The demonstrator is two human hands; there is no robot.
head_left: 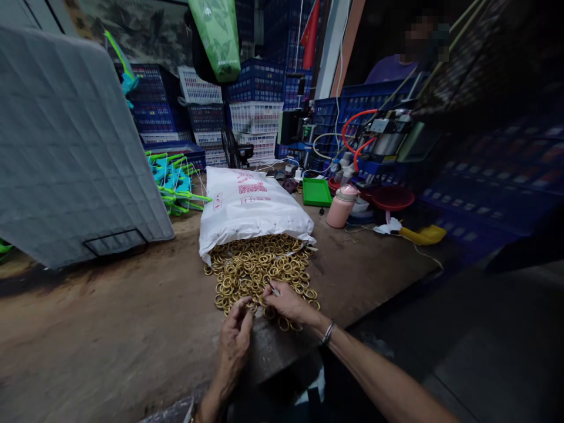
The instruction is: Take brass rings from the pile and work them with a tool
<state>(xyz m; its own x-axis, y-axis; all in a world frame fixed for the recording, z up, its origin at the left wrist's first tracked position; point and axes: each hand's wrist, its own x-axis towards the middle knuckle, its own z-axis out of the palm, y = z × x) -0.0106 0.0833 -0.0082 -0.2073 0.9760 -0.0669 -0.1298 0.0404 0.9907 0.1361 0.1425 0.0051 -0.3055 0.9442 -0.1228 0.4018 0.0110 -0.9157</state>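
Observation:
A heap of brass-coloured rings [247,267] spills from the mouth of a white woven sack [259,205] onto the brown table. At the near edge of the heap, my left hand [235,332] has its fingers curled and thumb close to the fingertips; a ring lies by them, but whether it is pinched is unclear. My right hand [286,304] is closed around a slim metal tool [274,288] whose kind is mostly hidden by the fingers. Both hands are close together, with a few loose rings beside the right one.
On the brown table [132,329] stand a pink bottle [342,207], a green tray [316,192] and a red dish [392,198]. A pale quilted panel [79,141] rises at left. Stacked crates [255,82] fill the back. A person in purple [390,70] is behind the machine [388,138].

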